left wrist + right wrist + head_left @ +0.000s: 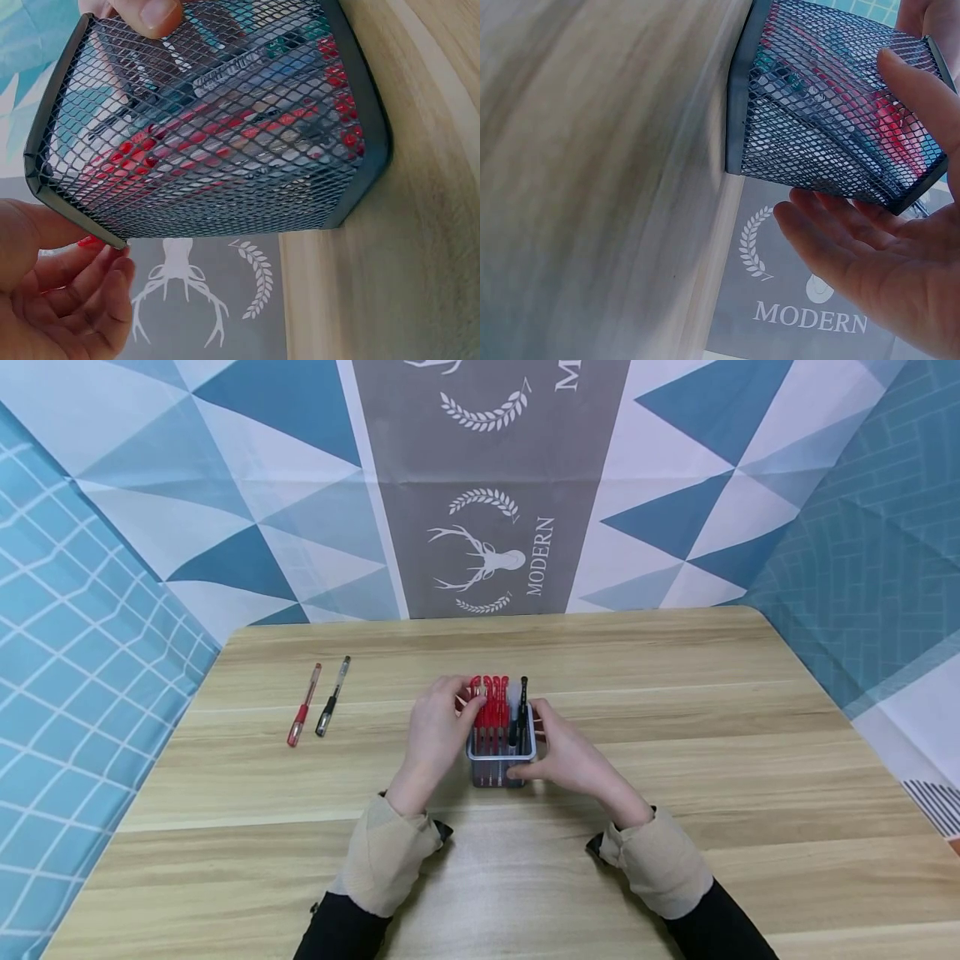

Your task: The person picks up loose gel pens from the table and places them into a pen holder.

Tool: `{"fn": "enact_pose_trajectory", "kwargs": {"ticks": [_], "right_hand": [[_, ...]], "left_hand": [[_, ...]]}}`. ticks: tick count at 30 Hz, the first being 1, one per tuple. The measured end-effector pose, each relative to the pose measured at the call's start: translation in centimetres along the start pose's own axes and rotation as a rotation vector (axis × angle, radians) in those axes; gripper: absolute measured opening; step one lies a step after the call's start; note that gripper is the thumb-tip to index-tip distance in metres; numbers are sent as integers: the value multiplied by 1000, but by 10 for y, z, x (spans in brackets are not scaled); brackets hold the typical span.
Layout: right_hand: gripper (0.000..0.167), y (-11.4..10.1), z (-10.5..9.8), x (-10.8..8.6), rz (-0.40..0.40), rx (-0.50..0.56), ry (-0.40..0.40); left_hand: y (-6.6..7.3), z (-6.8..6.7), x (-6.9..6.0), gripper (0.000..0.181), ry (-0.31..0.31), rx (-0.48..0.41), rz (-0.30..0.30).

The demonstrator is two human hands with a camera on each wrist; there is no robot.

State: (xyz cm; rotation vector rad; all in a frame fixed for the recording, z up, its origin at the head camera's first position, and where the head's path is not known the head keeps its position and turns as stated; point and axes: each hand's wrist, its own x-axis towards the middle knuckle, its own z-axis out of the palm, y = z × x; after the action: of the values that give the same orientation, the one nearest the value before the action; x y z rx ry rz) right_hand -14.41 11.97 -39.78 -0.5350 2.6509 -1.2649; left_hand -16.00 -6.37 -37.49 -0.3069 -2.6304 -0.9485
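Observation:
A dark wire-mesh pen holder [491, 772] stands upright on the table with several red pens [496, 710] and black pens [522, 714] in it, caps upward. My left hand [441, 720] is at its upper left, thumb and fingers pinching the top of the leftmost red pen. A bit of red shows between those curled fingers in the left wrist view, beside the mesh pen holder [232, 142]. My right hand [567, 758] grips the holder from the right, thumb on the near face and fingers behind. The mesh partly hides the pens' lower parts.
Left of the holder, a red pen [303, 706] and a black pen [333, 696] lie apart on the wooden table [225, 827]. A patterned cloth [480, 468] hangs beyond the table's far edge, with blue cloth [67, 635] along the left side.

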Motion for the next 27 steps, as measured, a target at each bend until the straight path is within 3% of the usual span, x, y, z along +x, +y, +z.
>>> {"fn": "enact_pose_trajectory", "kwargs": {"ticks": [10,18,21,27], "right_hand": [[83,0,0,0,-11,35,-6],[82,0,0,0,-8,32,-7],[83,0,0,0,-8,35,-5],[85,1,1,1,19,31,-9]], "left_hand": [[2,-5,0,21,-152,102,-2],[3,-11,-1,34,-214,71,-64],[1,-16,0,36,-191,22,-72],[-15,-36,5,31,-43,-32,-86]]}}
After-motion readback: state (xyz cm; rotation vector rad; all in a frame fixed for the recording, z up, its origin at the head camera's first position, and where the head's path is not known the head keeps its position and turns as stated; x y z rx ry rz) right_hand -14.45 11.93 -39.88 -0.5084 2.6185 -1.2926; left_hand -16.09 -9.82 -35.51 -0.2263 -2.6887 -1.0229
